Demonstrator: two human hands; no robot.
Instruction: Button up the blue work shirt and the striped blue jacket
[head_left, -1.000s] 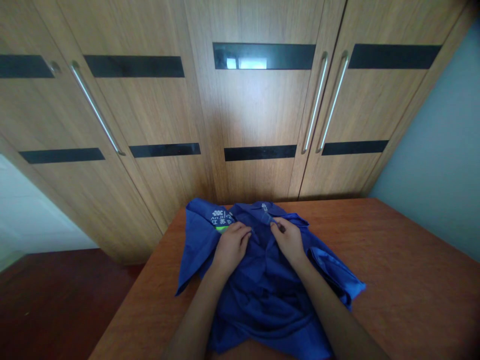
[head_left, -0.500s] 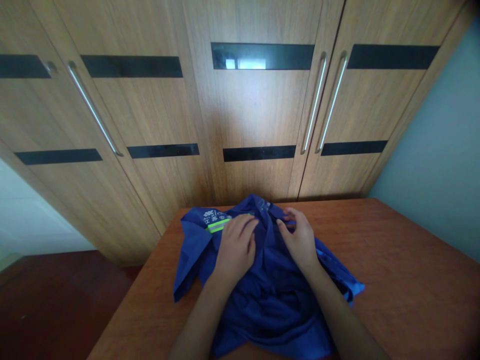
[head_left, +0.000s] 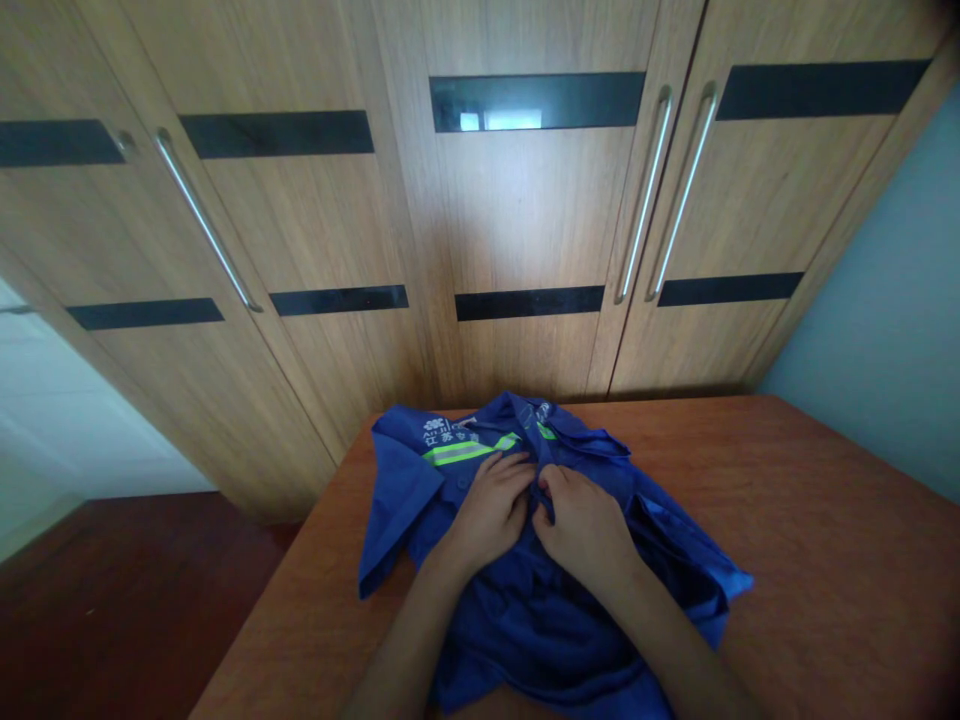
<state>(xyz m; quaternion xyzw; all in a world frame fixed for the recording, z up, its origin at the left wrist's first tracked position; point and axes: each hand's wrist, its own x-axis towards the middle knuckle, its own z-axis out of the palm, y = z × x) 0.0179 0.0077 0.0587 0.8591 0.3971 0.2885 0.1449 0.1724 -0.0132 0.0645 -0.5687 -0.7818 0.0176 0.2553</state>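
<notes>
On the blue work shirt point(head_left: 405, 470), the left hand point(head_left: 491, 510) curls, hold unclear; the right hand's point(head_left: 589, 525) grip seems pinched on cloth; uneven tugging could crease it.

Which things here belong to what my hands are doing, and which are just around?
In use:
- blue garment, both hands on its front
- left hand
- right hand
- table beneath

Just around:
- wooden cupboards
- pale blue wall
</notes>
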